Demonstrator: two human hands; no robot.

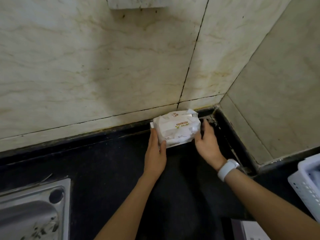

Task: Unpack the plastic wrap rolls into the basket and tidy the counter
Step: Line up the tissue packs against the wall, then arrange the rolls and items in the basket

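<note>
A white plastic-wrapped pack (174, 128) with green and orange print lies on the black counter (107, 163), pushed against the wall near the corner. My left hand (155, 149) grips its near left end, thumb on top. At the pack's right end is my right hand (206, 141), fingers spread and blurred; whether it touches the pack is unclear. A white band sits on that wrist. Part of a white perforated basket (306, 184) shows at the right edge. No loose rolls are visible.
A steel sink (32, 210) occupies the lower left. Marbled tile walls meet in a corner (218, 106) just right of the pack. A white flat object (254, 231) lies at the bottom edge, right of centre.
</note>
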